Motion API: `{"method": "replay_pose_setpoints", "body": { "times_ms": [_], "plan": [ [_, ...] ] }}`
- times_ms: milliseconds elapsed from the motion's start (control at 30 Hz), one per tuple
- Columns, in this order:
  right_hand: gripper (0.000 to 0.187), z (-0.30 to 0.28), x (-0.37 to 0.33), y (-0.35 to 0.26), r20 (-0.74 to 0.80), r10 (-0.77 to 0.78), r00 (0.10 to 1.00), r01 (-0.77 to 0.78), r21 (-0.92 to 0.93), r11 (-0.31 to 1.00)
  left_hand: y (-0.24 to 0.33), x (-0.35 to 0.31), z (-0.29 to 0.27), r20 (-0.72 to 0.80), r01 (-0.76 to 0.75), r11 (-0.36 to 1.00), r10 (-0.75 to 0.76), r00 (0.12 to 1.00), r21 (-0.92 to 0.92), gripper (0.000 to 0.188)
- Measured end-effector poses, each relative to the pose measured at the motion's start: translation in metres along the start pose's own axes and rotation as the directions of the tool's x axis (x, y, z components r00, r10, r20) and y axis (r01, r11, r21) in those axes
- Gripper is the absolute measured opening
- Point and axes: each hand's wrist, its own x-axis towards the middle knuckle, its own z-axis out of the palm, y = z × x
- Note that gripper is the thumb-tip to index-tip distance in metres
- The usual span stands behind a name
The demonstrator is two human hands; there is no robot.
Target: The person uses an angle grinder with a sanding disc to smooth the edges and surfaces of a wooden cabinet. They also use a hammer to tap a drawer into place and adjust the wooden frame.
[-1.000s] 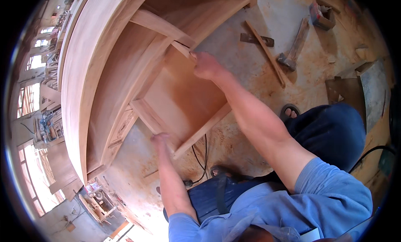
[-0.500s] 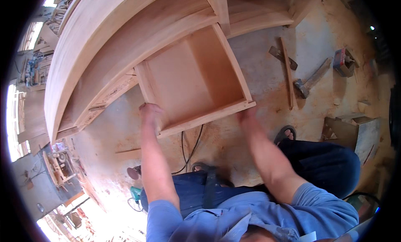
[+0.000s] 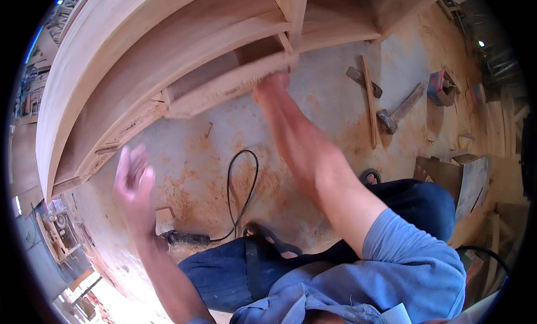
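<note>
A pale wooden drawer [image 3: 229, 89] sits most of the way inside a large curved wooden cabinet [image 3: 106, 83], its carved front still standing out a little. My right hand [image 3: 273, 84] rests against the right end of that front; its fingers are blurred and partly hidden. Away from the drawer, my left hand [image 3: 134, 176] is raised over the floor at the left, with fingers up, thumb apart and nothing in it. Close to it is a second carved drawer front [image 3: 120, 138], set in the cabinet's left side.
A black-corded power tool [image 3: 189, 238] lies by my left knee. At the right are a hammer [image 3: 400, 109], a narrow wooden strip [image 3: 369, 100], a flat dark-ended piece [image 3: 358, 78], a small box [image 3: 442, 89] and a larger open box [image 3: 456, 178]. Sawdust covers the floor.
The drawer has slid from far out to mostly inside the cabinet. My left hand has let go of its side and moved left; my right hand has travelled forward with the front.
</note>
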Motion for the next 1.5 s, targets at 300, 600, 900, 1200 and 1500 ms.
{"method": "replay_pose_setpoints", "body": {
  "times_ms": [300,600,900,1200,1500],
  "plan": [
    [0.018,0.024,-0.079,-0.025,0.500,0.005,0.866,-0.312,0.533,0.787,-0.015,-0.054,-0.046,-0.200,-0.085,0.980,0.048,0.979,-0.180,0.059],
    [0.018,0.043,-0.052,0.018,0.553,-0.141,0.822,-0.297,0.626,0.721,-0.024,-0.073,-0.115,-0.329,-0.108,0.945,0.000,0.944,-0.310,0.057],
    [0.025,0.053,-0.045,0.012,0.453,0.022,0.891,-0.338,0.630,0.699,-0.157,-0.202,-0.153,-0.604,0.171,0.921,-0.361,0.711,-0.349,0.057],
    [0.026,0.074,-0.070,-0.001,0.404,-0.030,0.914,-0.176,0.464,0.868,-0.367,-0.367,-0.036,-0.608,0.490,0.640,-0.753,0.249,-0.592,0.074],
    [0.016,0.067,-0.043,0.012,0.357,-0.038,0.933,-0.131,0.437,0.890,-0.395,-0.318,-0.027,-0.593,0.422,0.628,-0.772,0.229,-0.654,0.067]
  ]
}}
